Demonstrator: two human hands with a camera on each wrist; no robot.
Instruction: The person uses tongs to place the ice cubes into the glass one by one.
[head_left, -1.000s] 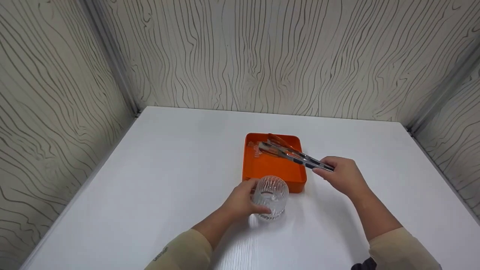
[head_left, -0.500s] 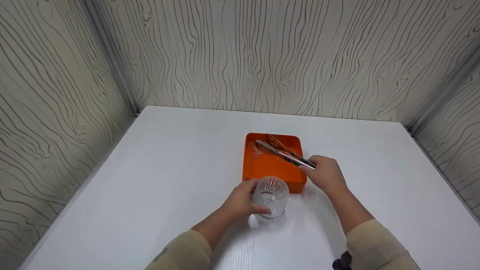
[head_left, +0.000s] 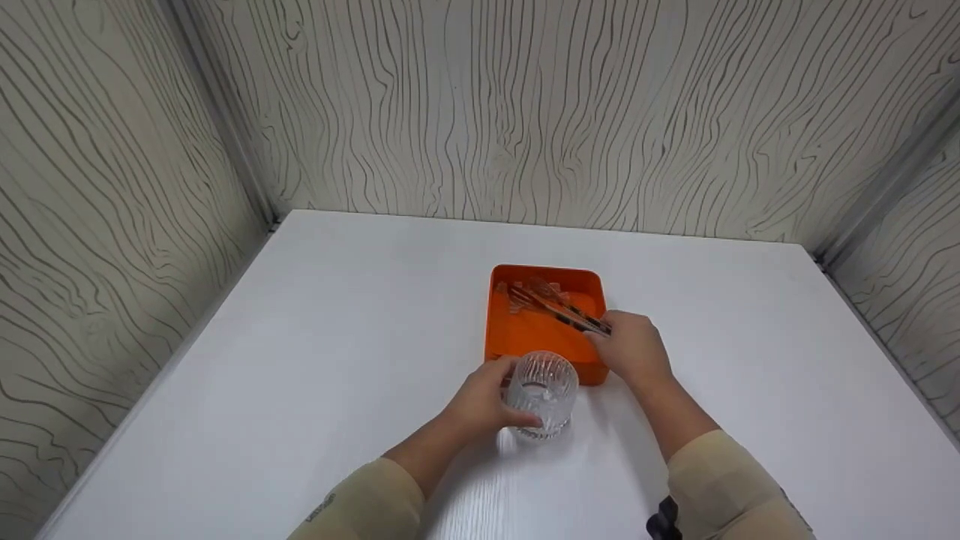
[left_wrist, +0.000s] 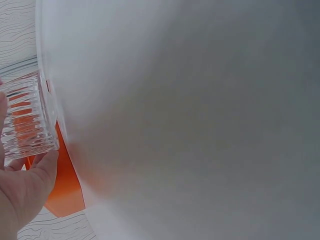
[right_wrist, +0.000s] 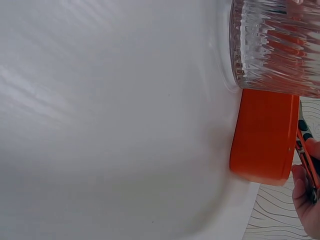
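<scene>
My left hand holds a ribbed clear glass from its left side, thumb across the front. The glass stands upright on the table, just in front of an orange tray. In my right hand is a pair of metal tongs with dark grips, held by the handle end over the tray's right rim. Their tips reach down into the tray's back part, among small clear pieces that look like ice cubes. Whether the tips pinch a piece is too small to tell. The right wrist view shows the tongs behind the tray wall.
The white table extends around the tray on all sides. Wood-grain panels stand along its back and sides. The glass rises close to the tray's near wall in the right wrist view.
My right hand has moved left and nearer the tray, lowering the tong tips in among the clear pieces. The left hand and the glass have stayed put.
</scene>
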